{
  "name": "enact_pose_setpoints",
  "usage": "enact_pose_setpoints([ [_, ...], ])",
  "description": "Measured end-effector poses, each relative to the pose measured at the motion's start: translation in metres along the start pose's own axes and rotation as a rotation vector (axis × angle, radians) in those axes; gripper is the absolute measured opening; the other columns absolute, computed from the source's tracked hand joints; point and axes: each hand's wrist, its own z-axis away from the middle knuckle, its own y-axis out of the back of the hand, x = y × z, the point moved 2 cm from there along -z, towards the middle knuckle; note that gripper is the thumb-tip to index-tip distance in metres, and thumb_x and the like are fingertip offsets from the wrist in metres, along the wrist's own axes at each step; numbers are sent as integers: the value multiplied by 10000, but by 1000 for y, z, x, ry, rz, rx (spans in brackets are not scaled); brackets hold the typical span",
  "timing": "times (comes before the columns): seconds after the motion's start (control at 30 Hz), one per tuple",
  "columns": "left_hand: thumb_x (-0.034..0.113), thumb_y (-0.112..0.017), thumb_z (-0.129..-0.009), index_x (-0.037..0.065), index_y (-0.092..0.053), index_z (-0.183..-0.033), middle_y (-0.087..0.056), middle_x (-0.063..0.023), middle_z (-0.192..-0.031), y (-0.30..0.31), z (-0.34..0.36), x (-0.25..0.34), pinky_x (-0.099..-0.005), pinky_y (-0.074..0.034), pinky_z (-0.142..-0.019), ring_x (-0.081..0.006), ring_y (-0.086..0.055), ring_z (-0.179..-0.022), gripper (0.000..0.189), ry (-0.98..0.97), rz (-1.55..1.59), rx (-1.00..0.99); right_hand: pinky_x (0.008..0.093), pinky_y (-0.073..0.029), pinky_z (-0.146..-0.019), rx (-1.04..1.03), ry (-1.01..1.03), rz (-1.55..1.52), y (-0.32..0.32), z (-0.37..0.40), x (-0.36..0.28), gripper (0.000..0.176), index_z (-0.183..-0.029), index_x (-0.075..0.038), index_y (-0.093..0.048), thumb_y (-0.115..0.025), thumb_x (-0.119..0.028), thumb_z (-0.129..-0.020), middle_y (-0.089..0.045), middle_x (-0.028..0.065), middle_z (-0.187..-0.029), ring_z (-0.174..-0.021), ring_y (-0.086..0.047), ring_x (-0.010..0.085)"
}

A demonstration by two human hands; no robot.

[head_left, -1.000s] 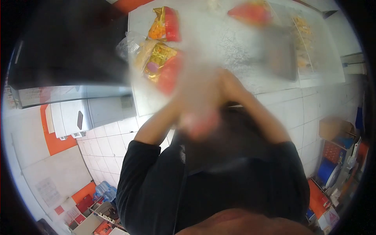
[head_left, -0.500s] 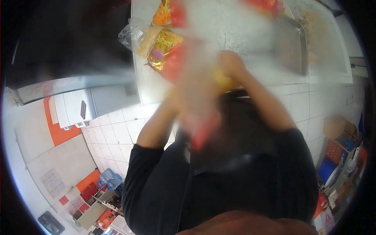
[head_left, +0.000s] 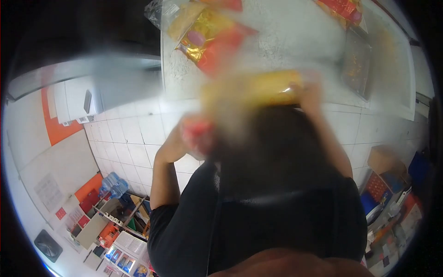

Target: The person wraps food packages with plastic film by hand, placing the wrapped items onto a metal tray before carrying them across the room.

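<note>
A shiny yellow packet lies across the near edge of the white table, its left part lost in a blur. At its right end my right hand is closed around it, though the fingers are smeared. Off the table's near left side, close to my body, my left hand is closed on a blurred red and white thing whose kind I cannot make out. Farther up on the table lies a gold and red bag.
A clear plastic bag is at the table's far left. Farther right are a red and yellow bag and a metal tray with small crumbs. White floor tiles show below the table. Shelves stand at lower left.
My left hand has come left and toward my body, bringing the red and white thing into view. My right hand has shifted right, and more of the yellow packet shows.
</note>
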Motion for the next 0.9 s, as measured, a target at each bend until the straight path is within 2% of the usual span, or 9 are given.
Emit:
enact_pose_setpoints([
  [0.07, 491, -584, -864, 25, -524, -885, -561, -30, -842, -4, -4, -2, -230, -433, -616, -85, -524, -731, 470, -107, 97, 53, 288, -460, -726, 36, -33, -83, 11, -6, -20, 603, -1174, 14, -468, -809, -221, -735, -559, 113, -936, -797, -534, 171],
  [0.13, 421, -620, -843, 19, -538, -925, -559, -37, -880, 1, 8, -31, -260, -454, -670, -123, -533, -783, 418, -125, 269, 77, 221, -401, -592, 383, 220, -206, 21, -21, -20, 450, -1056, -21, -511, -803, -155, -741, -535, 10, -800, -666, -454, 70],
  [0.27, 404, -649, -829, 5, -555, -1013, -557, -61, -1017, 18, 44, -128, -293, -472, -788, -164, -539, -937, 449, 100, 95, 254, 218, -394, -557, 394, 236, -321, 96, -52, -46, 341, -939, -43, -544, -806, -129, -739, -513, -42, -738, -621, -456, 55],
  [0.33, 691, -745, -599, 50, -361, -1370, -475, -124, -1318, 17, 45, -148, -411, -386, -1040, -264, -441, -1258, 1074, 244, 407, 287, 222, -434, -602, 458, 256, -59, 136, -57, -76, 329, -920, -28, -573, -815, -150, -733, -568, -16, -750, -652, -517, 77],
  [0.53, 600, -828, -553, 42, -344, -1368, -481, -167, -1309, 22, 41, -138, -468, -402, -1030, -343, -449, -1264, 1100, -154, 454, 110, 257, -477, -645, 552, 541, 413, 163, -49, -132, 318, -845, -70, -637, -835, -276, -705, -653, 45, -797, -699, -608, 139],
  [0.7, 550, -845, -575, 34, -326, -1382, -502, -153, -1294, 51, 10, -136, -454, -418, -1018, -331, -492, -1221, 1090, -115, 465, 35, 308, -467, -608, 433, 520, 391, 154, -62, -143, 344, -871, -69, -642, -823, -302, -694, -630, 98, -715, -638, -611, 190],
  [0.8, 587, -805, -617, 36, -314, -1394, -498, -143, -1305, 75, -34, -116, -452, -434, -1002, -314, -508, -1202, 1072, -286, 577, 187, 313, -461, -599, 372, 374, 430, 160, -63, -154, 317, -901, -65, -637, -804, -258, -712, -625, 105, -707, -623, -606, 219],
  [0.87, 597, -735, -703, 54, -299, -1410, -483, -134, -1327, 101, -71, -99, -456, -449, -985, -297, -507, -1204, 992, -261, 619, 549, 318, -465, -612, 396, 451, 425, 155, -59, -161, 301, -913, -57, -631, -789, -223, -717, -626, 108, -729, -645, -607, 235],
  [0.9, 565, -664, -791, 74, -286, -1421, -442, -127, -1369, 106, -89, -69, -445, -450, -987, -274, -482, -1236, 884, -284, 683, 298, 323, -469, -626, 401, 511, 428, 153, -56, -163, 287, -925, -49, -625, -773, -188, -722, -627, 112, -752, -666, -608, 251],
])
